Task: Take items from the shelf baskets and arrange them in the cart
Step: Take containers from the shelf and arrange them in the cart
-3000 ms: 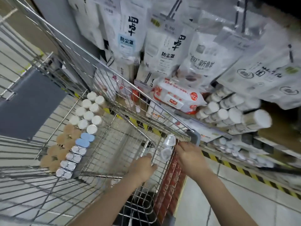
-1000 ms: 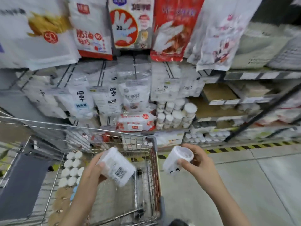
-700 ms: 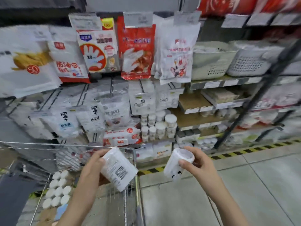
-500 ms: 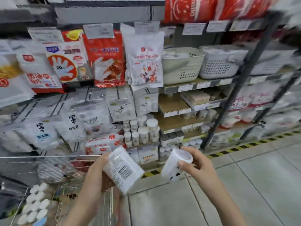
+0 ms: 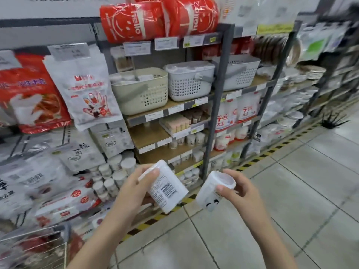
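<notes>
Two white plastic canisters were held in front of the store shelving, one in each bare hand, both raised above the pale tiled floor [image 5: 291,200]. The left hand [image 5: 134,191] wrapped its grip round a tall white plastic canister with a barcode label [image 5: 165,189], thumb pressed near the lidded top and fingers curled behind it, the canister tilted with its base pointing down and to the right. The right hand [image 5: 242,193] pinched a smaller translucent white plastic jar with a small black printed figure [image 5: 211,193] at its rim, thumb across the front edge of the lid and fingers behind, the jar leaning to the left. The two containers sat near each other without touching. Both forearms reached up from the bottom edge of the view.

Behind the hands, a beige perforated plastic basket [image 5: 141,90] and a white perforated plastic basket [image 5: 190,82] stood side by side on a wooden shelf in a grey metal rack [image 5: 217,105], with a second white basket [image 5: 240,71] just past the upright. Red plastic-wrapped packs [image 5: 155,20] lay on the top shelf. Hanging packets of disposable gloves [image 5: 85,88] filled the left side, and rows of small white round tubs [image 5: 114,175] were stacked lower down. A corner of the wire shopping cart [image 5: 38,241] showed at bottom left. Yellow-and-black hazard tape [image 5: 258,158] ran along the floor at the foot of the shelving.
</notes>
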The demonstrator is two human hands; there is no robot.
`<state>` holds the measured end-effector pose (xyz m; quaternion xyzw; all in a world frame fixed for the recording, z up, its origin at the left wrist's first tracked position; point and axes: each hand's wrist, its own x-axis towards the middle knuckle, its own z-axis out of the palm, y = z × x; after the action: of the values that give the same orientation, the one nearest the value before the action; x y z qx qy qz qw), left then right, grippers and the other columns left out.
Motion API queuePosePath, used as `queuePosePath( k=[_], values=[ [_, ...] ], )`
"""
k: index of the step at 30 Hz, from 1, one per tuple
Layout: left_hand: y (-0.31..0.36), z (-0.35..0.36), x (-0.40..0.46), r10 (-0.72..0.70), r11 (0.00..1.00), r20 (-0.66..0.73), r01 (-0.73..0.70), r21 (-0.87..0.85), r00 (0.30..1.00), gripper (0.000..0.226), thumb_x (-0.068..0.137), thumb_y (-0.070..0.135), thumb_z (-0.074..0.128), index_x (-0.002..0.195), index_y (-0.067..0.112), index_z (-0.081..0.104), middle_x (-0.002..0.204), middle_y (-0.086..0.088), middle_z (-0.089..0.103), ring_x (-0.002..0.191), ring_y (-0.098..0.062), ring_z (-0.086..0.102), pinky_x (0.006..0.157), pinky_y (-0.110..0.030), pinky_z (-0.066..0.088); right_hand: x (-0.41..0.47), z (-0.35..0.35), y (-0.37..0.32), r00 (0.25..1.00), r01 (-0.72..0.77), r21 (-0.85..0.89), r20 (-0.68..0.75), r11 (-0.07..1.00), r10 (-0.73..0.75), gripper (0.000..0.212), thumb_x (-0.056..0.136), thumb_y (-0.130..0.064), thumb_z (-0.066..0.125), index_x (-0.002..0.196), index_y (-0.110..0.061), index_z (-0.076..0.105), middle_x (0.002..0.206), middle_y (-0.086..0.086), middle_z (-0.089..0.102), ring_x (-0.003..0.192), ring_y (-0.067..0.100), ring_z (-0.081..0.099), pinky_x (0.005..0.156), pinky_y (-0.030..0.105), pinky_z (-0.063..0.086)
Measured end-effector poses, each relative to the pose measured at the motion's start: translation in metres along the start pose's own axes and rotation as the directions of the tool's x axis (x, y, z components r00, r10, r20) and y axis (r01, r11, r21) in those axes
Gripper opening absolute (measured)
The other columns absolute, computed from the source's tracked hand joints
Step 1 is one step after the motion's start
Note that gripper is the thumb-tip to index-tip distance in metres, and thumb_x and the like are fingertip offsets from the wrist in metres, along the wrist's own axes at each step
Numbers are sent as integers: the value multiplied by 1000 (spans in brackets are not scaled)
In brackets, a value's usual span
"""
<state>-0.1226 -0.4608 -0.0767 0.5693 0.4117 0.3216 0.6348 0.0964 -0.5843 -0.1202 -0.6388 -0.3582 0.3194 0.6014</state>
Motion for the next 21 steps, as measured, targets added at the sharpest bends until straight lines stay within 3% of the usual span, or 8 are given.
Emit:
queuePosePath(
  k=[2,6,8,12,17,21],
  values=[
    [4,4,19,34,999,-11,-34,17,999,36,67,54,62,97,34,66,86,-3,72,74,-19,70,59,-26,56,15,-7,0,1000,2,4,-10,1000,-2,46,58,-50,77,102,-44,65,100,-16,70,87,3,67,68,13,50],
    [4,4,63,18,1000,-95,-17,10,995,43,66,52,72,104,34,64,99,-6,71,87,-25,69,75,-41,55,56,-15,5,1000,-11,5,-15,1000,11,44,63,-43,78,105,-39,66,103,-14,70,89,3,67,69,14,51],
    [6,4,89,28,999,-125,-30,-12,992,44,63,50,71,103,31,65,99,-9,71,85,-26,69,70,-39,54,86,-18,6,1000,-11,-3,-12,1000,11,45,63,-42,78,107,-36,66,103,-14,69,91,3,66,68,14,51],
    [18,6,153,85,996,-148,-83,18,985,35,64,42,82,95,41,66,99,0,70,92,-26,67,81,-48,55,161,-16,2,1000,24,-35,3,999,-24,47,65,-40,83,108,-34,65,103,-13,69,91,4,65,70,17,53],
    [42,17,239,154,987,-173,-160,-18,973,33,62,44,69,94,40,67,99,3,70,90,-19,68,75,-38,55,255,-17,-12,997,73,-76,26,994,-71,44,67,-43,77,108,-39,64,105,-16,67,94,3,64,71,18,52],
    [60,34,302,201,980,-148,-200,20,968,39,64,43,81,99,39,67,102,6,70,93,-17,67,79,-39,55,318,-21,-17,994,109,-59,6,992,-109,50,67,-47,78,112,-33,64,105,-15,67,96,4,64,74,21,53]
  ],
)
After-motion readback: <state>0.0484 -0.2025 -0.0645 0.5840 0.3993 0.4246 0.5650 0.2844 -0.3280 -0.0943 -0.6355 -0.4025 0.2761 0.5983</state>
